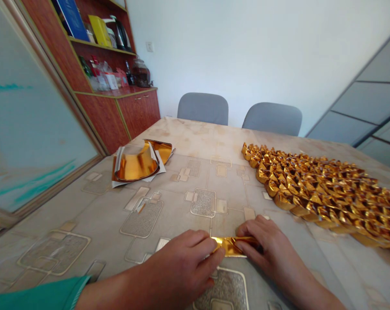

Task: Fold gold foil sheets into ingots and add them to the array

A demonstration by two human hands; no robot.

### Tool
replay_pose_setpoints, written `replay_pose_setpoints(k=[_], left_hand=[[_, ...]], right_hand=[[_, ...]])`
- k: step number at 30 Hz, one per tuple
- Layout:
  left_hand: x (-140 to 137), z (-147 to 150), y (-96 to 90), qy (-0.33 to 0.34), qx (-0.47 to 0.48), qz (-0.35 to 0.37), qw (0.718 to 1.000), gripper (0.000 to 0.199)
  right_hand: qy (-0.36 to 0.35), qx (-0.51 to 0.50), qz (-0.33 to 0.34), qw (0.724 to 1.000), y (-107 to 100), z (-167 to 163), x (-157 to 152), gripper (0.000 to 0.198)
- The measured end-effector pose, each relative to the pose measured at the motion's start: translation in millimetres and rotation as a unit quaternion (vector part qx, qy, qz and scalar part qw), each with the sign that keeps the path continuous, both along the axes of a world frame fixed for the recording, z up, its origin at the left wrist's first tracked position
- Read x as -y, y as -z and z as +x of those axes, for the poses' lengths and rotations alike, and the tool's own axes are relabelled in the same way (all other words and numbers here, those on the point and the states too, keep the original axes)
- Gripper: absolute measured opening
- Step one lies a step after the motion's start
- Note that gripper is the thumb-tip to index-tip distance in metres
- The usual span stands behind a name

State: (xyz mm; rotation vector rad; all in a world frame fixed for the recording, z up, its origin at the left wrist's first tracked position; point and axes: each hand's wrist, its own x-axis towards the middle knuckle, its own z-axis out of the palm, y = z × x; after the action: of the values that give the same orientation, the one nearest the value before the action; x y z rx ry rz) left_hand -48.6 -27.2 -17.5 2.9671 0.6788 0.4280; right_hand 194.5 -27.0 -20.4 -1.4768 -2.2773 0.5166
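Observation:
Between my two hands a narrow folded strip of gold foil paper (229,247) lies low over the table, near its front edge. My left hand (190,260) pinches the strip's left end, its fingers bent and pressed together. At the other end my right hand (264,245) grips the foil between thumb and fingers; part of the strip is hidden under those fingers. Off to the left rests a stack of loose gold foil sheets (138,165), curled up at the edges with white backing showing. Many folded gold paper ingots (314,189) stand packed in rows at the right.
A patterned cloth covers the table (172,206). Two grey chairs, one left (203,107) and one right (272,118), stand at its far side. A red-brown cabinet (138,112) with bottles and jars is at the back left, beside a sliding glass door (36,99).

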Motion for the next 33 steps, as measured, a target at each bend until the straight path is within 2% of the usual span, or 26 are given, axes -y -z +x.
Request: replay_pose_setpoints(k=[5,9,12,16,22,29,33], left_hand=[[1.2,-1.9,4.6,0.002,0.006,0.007,1.0,0.031],[3.5,-2.3,9.1,0.007,0.001,0.02,1.0,0.029],[5.1,-2.8,5.5,0.0,0.004,0.006,1.0,0.029],[2.2,-6.9,-5.2,-0.019,0.032,-0.068,0.997,0.029],[-12.2,-14.7,-9.8,0.001,0.088,-0.17,0.982,0.034],[-12.0,-17.8,-11.5,0.02,0.041,-0.13,0.99,0.038],[-11.5,-21.2,-11.3,0.02,0.05,-0.151,0.987,0.039]], right_hand=[[-0.001,0.025,0.019,0.999,1.1,-0.5,-0.7,0.01],[-0.013,0.044,0.064,0.997,-2.2,-3.3,-1.5,0.011],[-0.024,0.06,0.095,0.993,-3.4,-7.5,-0.2,0.01],[-0.06,0.061,0.073,0.994,0.5,-11.6,3.2,0.012],[-0.061,0.055,0.055,0.995,2.5,-11.8,4.2,0.014],[-0.06,0.083,0.072,0.992,3.3,-14.6,4.0,0.012],[-0.062,0.095,0.084,0.99,4.7,-14.8,4.5,0.013]])
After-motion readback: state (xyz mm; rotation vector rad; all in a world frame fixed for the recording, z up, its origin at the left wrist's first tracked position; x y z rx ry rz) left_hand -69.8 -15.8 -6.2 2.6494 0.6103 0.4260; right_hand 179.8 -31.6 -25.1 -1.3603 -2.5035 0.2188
